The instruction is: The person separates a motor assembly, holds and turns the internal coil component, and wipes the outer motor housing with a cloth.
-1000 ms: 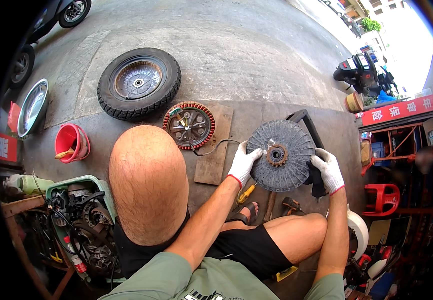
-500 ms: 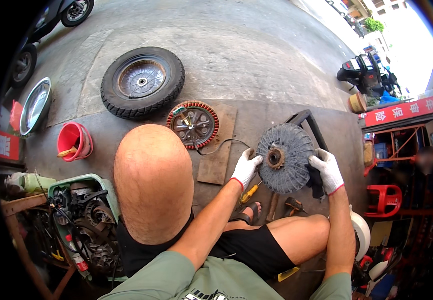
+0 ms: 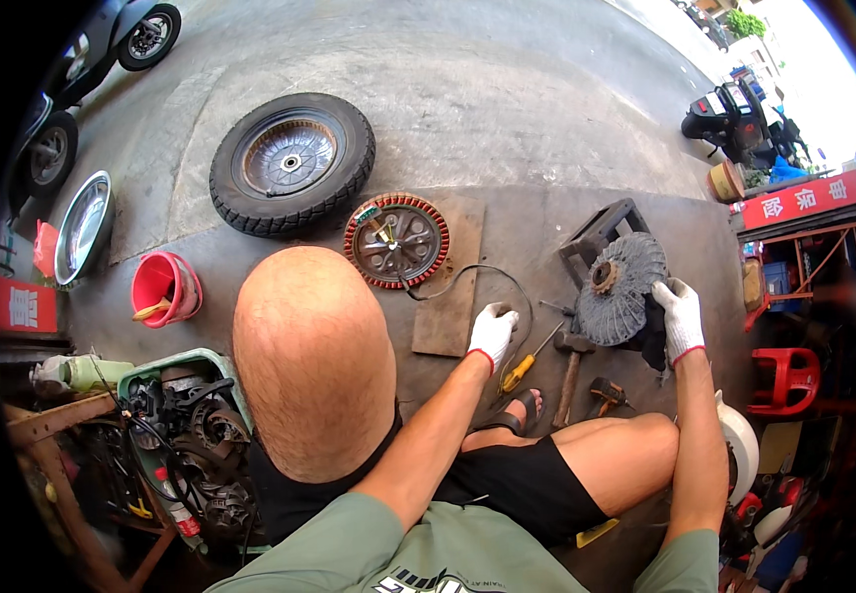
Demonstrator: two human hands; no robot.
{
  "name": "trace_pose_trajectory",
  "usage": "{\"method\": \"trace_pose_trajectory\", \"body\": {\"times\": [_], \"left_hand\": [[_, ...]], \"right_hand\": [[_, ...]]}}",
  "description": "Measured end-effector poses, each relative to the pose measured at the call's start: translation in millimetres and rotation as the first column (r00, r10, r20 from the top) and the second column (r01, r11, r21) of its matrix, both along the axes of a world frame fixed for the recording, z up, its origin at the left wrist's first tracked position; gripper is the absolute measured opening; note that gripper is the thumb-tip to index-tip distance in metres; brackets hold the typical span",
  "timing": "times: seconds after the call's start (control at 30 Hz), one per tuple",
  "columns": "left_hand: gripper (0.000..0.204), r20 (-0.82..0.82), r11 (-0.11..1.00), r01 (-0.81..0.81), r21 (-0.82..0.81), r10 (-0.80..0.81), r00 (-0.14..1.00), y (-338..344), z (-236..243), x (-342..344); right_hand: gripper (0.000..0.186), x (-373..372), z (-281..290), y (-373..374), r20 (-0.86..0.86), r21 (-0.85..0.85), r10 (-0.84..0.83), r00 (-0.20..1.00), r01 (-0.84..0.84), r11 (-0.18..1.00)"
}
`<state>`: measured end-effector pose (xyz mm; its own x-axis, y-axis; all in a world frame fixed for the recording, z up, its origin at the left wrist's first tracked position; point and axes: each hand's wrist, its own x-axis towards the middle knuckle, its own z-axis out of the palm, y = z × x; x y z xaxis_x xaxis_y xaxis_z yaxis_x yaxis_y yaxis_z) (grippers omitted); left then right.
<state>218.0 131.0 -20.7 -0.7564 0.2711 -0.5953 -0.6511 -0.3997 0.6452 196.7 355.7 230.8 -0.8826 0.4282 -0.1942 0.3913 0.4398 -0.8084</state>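
Observation:
My right hand (image 3: 681, 314), in a white glove, grips the right edge of a grey ribbed round hub cover (image 3: 630, 296) with a rusty toothed centre. The cover leans tilted against a dark metal frame (image 3: 594, 232). A black cloth (image 3: 653, 331) hangs below the cover's edge by that hand. Apart from the cover, my gloved left hand (image 3: 493, 330) hovers empty, fingers loosely bent. Near it lie a yellow-handled screwdriver (image 3: 520, 374) and a black cable (image 3: 492, 268). The cable runs to a motor stator (image 3: 418, 259) with red windings, partly on a wooden board (image 3: 462, 232).
A hammer (image 3: 568, 381) and a dark tool (image 3: 609, 393) lie near my foot. Beyond the stator is a tyred wheel (image 3: 349, 133). At left stand a red bucket (image 3: 189, 289) and a green tub (image 3: 131, 381) of metal parts. A red stool (image 3: 783, 381) stands right.
My left hand has let go of the cover and come away from it. The right hand has moved the cover right, tilting it against the metal frame. The view has shifted slightly.

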Motion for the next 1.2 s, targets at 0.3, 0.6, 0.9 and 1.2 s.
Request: {"method": "trace_pose_trajectory", "body": {"times": [0.3,0.6,0.9,1.2], "left_hand": [[0.043,0.011,1.0,0.0,-0.021,0.001,1.0,0.5,-4.6,3.5],[0.044,0.028,0.999,0.029,-0.033,-0.028,0.999,0.5,-8.1,6.4],[0.044,0.023,0.999,0.023,-0.033,-0.022,0.999,3.4,-11.7,7.7],[0.042,-0.003,0.994,0.034,-0.1,-0.035,0.999,-5.8,-22.4,12.0]], "right_hand": [[0.023,0.2,-6.9,8.1,0.066,0.138,0.125,0.99,-0.133,0.981],[0.026,-0.8,-20.8,25.7,0.074,0.182,0.16,0.984,-0.171,0.968],[0.022,2.5,-12.2,22.3,0.113,0.247,0.167,0.979,-0.191,0.95],[0.022,22.1,20.7,81.7,-0.154,-0.085,-0.159,0.975,0.147,0.986]]}}
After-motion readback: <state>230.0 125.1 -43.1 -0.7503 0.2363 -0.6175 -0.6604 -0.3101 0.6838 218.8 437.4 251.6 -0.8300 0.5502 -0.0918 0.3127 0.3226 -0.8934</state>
